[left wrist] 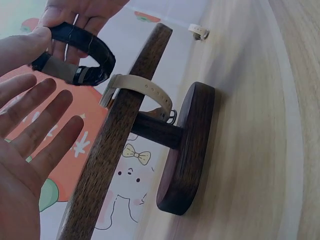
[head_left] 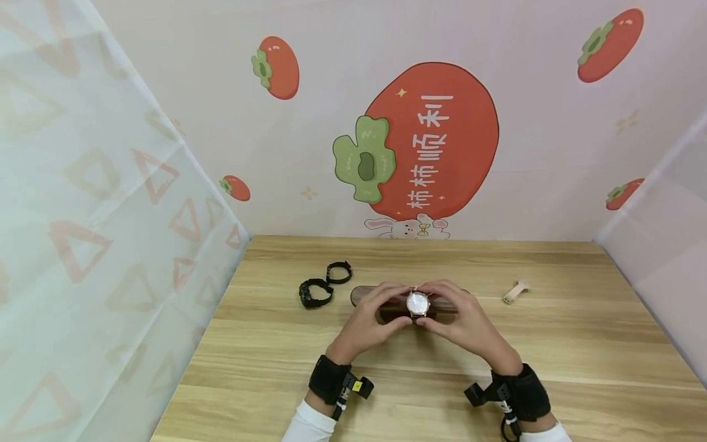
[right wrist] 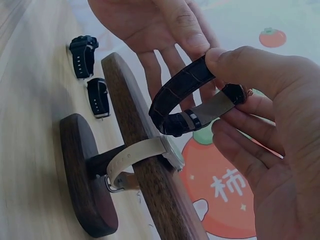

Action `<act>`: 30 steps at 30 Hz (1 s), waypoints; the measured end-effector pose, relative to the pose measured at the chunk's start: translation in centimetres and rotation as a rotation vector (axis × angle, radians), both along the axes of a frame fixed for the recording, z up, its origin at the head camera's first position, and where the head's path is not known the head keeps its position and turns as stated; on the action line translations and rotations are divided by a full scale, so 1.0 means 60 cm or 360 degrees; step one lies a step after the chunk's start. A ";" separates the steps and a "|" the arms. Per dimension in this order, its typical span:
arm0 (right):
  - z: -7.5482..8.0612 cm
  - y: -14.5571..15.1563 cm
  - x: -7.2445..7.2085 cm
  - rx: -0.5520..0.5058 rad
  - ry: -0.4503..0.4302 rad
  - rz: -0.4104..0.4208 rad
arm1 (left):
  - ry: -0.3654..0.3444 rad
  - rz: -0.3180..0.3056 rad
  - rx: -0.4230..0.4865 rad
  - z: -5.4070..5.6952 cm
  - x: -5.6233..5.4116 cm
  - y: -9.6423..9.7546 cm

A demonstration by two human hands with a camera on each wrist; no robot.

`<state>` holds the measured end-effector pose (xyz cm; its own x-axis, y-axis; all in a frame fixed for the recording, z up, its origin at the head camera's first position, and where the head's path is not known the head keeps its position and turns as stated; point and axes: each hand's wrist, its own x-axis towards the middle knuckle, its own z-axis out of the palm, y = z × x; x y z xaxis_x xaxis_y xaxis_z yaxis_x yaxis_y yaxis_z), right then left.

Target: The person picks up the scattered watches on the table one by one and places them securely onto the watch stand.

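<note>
Both hands hold a watch (head_left: 418,303) with a round white dial and a dark leather strap, buckled into a loop. My left hand (head_left: 369,319) has its thumb at the strap, its other fingers spread in the left wrist view. My right hand (head_left: 464,319) pinches the strap with its thumb on top, seen in the right wrist view. The watch is above a dark wooden T-shaped watch stand (left wrist: 107,150). Around the stand's bar hangs a second watch (right wrist: 137,151) with a beige strap; it is apart from the held strap's loop.
Two black watches (head_left: 316,293) lie looped on the wooden table (head_left: 265,368), left of the stand. A watch with a pale strap (head_left: 516,291) lies to the right. A patterned backdrop (head_left: 182,49) rises behind the table, with panels on both sides.
</note>
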<state>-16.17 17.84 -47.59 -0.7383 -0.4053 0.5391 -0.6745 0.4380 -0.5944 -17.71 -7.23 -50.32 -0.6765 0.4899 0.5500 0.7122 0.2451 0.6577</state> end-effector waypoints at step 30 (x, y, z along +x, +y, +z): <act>-0.016 0.064 -0.002 -0.0034 0.0050 -0.0201 | 0.0150 0.0285 -0.0077 -0.015 -0.022 -0.069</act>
<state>-16.27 21.69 -48.52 -0.7655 -0.2982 0.5702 -0.6330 0.5081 -0.5841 -19.01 -11.34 -51.23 -0.7016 0.3938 0.5939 0.7125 0.4028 0.5746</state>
